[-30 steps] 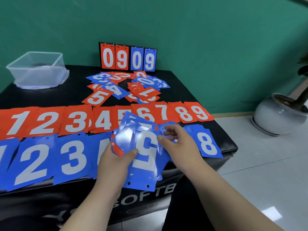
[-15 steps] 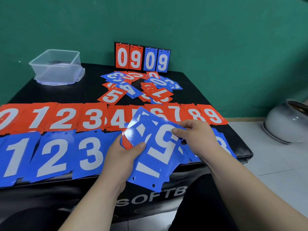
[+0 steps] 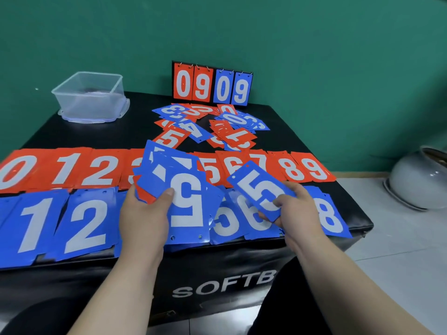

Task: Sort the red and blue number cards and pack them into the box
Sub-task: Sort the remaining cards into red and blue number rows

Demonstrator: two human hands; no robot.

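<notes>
Blue 5 (image 3: 258, 189) pinched by right hand (image 3: 300, 211); left hand (image 3: 142, 213) grips seemingly mixed stack (image 3: 180, 189).

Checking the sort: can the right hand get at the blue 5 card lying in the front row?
Probably yes: the right hand, pinching another blue number 5 card, hangs just beside the front-row blue 5 card, with nothing between them.

A plain indoor room, perhaps a sports or activity space. A teal wall (image 3: 314, 44) meets a pale tiled floor (image 3: 399, 262), and a black padded block (image 3: 72, 134) printed "SOFTB" serves as table near a glazed pot (image 3: 416, 182).
</notes>
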